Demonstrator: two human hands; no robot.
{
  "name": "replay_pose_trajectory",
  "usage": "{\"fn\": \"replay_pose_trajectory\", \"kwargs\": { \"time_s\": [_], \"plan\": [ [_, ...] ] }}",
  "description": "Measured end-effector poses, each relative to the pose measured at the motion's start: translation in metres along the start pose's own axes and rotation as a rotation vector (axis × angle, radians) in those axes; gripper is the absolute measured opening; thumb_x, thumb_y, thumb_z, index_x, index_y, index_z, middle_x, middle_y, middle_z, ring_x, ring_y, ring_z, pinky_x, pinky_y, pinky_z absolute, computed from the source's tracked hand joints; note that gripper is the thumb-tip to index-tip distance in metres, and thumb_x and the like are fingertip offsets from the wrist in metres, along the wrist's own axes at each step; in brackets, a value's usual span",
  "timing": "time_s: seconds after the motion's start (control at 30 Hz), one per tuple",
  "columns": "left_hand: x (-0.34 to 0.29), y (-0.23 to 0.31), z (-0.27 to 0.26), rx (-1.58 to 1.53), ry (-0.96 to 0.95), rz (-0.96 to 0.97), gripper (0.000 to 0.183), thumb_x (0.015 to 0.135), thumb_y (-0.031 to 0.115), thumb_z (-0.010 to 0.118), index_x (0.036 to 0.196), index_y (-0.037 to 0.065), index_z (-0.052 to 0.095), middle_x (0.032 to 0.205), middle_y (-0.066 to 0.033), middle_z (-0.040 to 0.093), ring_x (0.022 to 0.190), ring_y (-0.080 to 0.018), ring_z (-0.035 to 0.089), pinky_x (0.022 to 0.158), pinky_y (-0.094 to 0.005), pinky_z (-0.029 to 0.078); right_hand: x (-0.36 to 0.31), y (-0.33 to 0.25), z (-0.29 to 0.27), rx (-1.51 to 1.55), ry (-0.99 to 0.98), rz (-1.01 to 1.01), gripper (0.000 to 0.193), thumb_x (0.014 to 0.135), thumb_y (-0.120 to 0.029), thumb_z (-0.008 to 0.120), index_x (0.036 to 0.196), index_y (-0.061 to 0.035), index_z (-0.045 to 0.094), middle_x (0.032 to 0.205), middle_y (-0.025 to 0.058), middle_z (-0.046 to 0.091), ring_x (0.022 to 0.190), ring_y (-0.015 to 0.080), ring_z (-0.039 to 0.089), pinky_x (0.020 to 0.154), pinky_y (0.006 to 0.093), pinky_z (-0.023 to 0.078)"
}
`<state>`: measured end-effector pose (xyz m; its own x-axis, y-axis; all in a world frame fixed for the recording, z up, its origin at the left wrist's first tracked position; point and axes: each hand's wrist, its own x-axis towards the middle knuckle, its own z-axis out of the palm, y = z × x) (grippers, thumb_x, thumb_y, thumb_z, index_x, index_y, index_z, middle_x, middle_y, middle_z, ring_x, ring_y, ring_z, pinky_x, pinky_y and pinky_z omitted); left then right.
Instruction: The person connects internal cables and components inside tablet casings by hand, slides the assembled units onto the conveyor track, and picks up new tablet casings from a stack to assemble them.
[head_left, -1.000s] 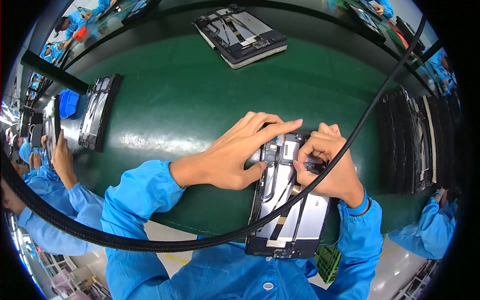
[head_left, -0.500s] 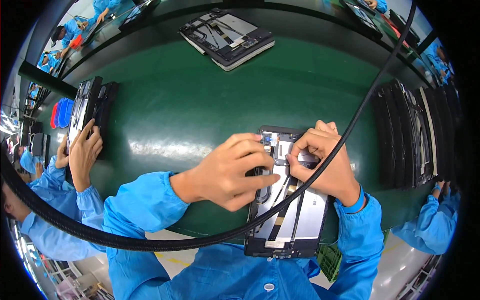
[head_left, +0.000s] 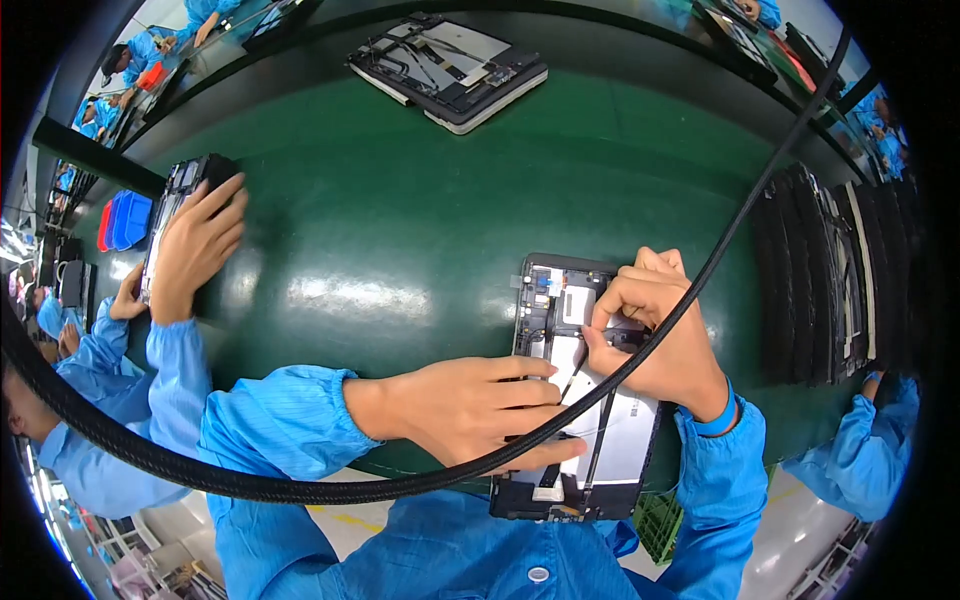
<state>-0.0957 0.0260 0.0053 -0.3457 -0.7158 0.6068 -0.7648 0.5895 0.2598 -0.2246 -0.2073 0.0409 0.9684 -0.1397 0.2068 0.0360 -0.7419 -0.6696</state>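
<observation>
An opened tablet (head_left: pixel 628 440) lies on the green table close to my body, its inside facing up. It shows a black frame, a silvery panel, dark flat cables and small circuit parts at its upper end. My left hand (head_left: pixel 455 408) rests across the tablet's left side, palm down, fingers stretched out and apart. Over its upper right part, my right hand (head_left: pixel 655 325) has thumb and forefinger pinched together beside the circuit parts. Whatever sits in that pinch is too small or hidden to make out.
A thick black cable (head_left: pixel 745 205) arcs across the view in front of my right hand. Opened tablets (head_left: pixel 450 70) lie stacked at the far edge. A row of upright tablets (head_left: pixel 815 270) stands at right. At left, a co-worker's hand (head_left: pixel 195 245) holds another tablet near a blue bin (head_left: pixel 130 220).
My left hand has moved down from the tablet's upper left edge and flattened over its middle. The right hand has barely shifted. The co-worker's hand has moved up over their tablet.
</observation>
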Motion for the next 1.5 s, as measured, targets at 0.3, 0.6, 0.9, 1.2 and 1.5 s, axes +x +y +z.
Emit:
{"fn": "replay_pose_trajectory", "kwargs": {
  "time_s": [0.3, 0.6, 0.9, 1.2, 1.5],
  "plan": [
    [-0.005, -0.006, -0.012, 0.292, 0.184, -0.211, 0.039, 0.065, 0.015, 0.075, 0.101, 0.002, 0.081, 0.096, -0.0047, 0.074, 0.075, -0.0216, 0.063, 0.061, -0.0334, 0.045, -0.003, 0.013, 0.000, 0.107, -0.035, -0.072, 0.020, 0.063, -0.013, 0.086, 0.068, -0.0151, 0.067, 0.065, -0.0028, 0.051, 0.075, 0.0194, 0.043, 0.086, 0.0379, 0.029],
    [-0.002, -0.002, -0.009, 0.371, 0.167, -0.395, 0.038, 0.064, 0.009, 0.075, 0.101, 0.003, 0.080, 0.095, -0.0065, 0.073, 0.074, -0.0225, 0.063, 0.059, -0.0354, 0.044, -0.003, 0.016, 0.000, 0.055, -0.077, -0.128, 0.023, 0.053, -0.018, 0.092, 0.067, -0.0199, 0.075, 0.064, -0.0056, 0.050, 0.072, 0.0186, 0.043, 0.083, 0.0381, 0.027],
    [0.000, -0.001, -0.010, 0.298, 0.148, -0.459, 0.032, 0.071, 0.005, 0.075, 0.103, -0.001, 0.078, 0.096, -0.0101, 0.072, 0.073, -0.0248, 0.064, 0.061, -0.0378, 0.045, -0.004, 0.013, 0.003, 0.054, -0.056, -0.126, 0.022, 0.051, -0.019, 0.091, 0.066, -0.0199, 0.075, 0.064, -0.0049, 0.049, 0.072, 0.0198, 0.043, 0.082, 0.0385, 0.027],
    [0.007, 0.009, -0.012, 0.286, 0.036, -0.481, 0.037, 0.082, 0.014, 0.072, 0.111, -0.008, 0.073, 0.098, -0.0133, 0.065, 0.079, -0.0272, 0.059, 0.068, -0.0403, 0.046, -0.007, 0.015, 0.002, 0.027, 0.026, -0.174, 0.017, 0.056, -0.016, 0.087, 0.068, -0.0169, 0.074, 0.065, -0.0020, 0.045, 0.074, 0.0235, 0.043, 0.081, 0.0399, 0.028],
    [0.002, -0.012, -0.012, 0.460, 0.062, -0.273, 0.030, 0.086, 0.026, 0.074, 0.104, 0.002, 0.076, 0.103, -0.0091, 0.071, 0.088, -0.0261, 0.064, 0.080, -0.0420, 0.052, -0.030, 0.016, -0.023, -0.031, 0.066, -0.078, 0.011, 0.069, -0.013, 0.088, 0.076, -0.0110, 0.080, 0.071, 0.0007, 0.044, 0.081, 0.0229, 0.043, 0.084, 0.0413, 0.030]
  ]
}}
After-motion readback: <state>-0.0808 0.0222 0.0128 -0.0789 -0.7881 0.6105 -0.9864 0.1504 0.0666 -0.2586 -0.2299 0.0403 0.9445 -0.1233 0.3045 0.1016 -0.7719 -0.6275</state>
